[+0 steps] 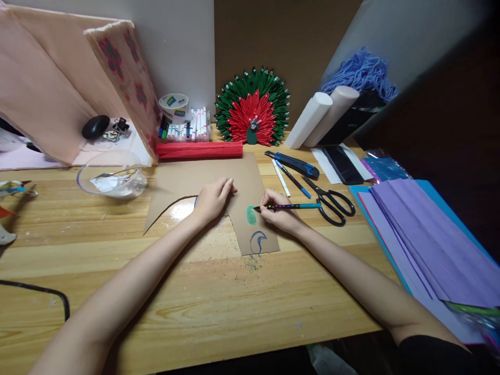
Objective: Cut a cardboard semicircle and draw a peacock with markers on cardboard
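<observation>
My right hand [279, 211] is closed round a slim marker [289, 207] with a dark, dotted barrel and a teal end. Its tip meets the brown cardboard [246, 177] at a green-filled drop shape [251, 215]. Below that, a dark blue curved outline [258, 242] is drawn on the same sheet. My left hand [213, 200] lies on the cardboard with its fingers loosely bent, some of them hidden under it. A bit of blue shows beside its wrist. The sheet's lower left edge is cut in a curve.
Scissors [332, 203], a cutter knife [295, 164], a white pen [281, 178] and a blue-capped pen [292, 178] lie to the right. Behind stand a red-green paper peacock [252, 107] and a red paper roll [199, 150]. A plastic bowl [111, 174] sits left, purple paper [433, 239] right.
</observation>
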Demonstrator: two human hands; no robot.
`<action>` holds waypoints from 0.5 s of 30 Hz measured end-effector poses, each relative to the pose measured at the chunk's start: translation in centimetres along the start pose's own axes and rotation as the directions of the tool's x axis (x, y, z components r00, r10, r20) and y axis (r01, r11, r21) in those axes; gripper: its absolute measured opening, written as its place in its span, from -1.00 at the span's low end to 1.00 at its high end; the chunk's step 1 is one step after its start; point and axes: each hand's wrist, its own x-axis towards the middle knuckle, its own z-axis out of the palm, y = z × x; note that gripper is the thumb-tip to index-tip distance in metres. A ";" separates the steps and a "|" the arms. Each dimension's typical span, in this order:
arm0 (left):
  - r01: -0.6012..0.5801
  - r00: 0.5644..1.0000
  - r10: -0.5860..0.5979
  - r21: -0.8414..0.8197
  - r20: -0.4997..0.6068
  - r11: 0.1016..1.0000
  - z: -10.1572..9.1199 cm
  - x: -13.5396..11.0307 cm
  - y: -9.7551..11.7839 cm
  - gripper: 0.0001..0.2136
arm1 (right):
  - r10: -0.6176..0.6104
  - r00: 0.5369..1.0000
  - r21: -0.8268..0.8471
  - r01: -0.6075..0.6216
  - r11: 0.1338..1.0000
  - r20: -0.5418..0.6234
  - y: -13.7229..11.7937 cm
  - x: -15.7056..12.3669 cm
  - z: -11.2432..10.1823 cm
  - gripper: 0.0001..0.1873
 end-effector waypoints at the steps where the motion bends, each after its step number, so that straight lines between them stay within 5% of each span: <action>1: -0.002 1.000 0.002 -0.001 -0.001 1.000 0.0 0.0 0.0 -0.62 | 0.003 1.000 0.001 -0.003 1.000 0.000 0.0 0.0 0.0 -0.85; 15: 0.004 1.000 -0.004 -0.009 0.012 1.000 0.0 0.0 -0.1 -0.63 | -0.006 1.000 -0.012 0.006 1.000 -0.010 0.1 0.0 0.0 -0.85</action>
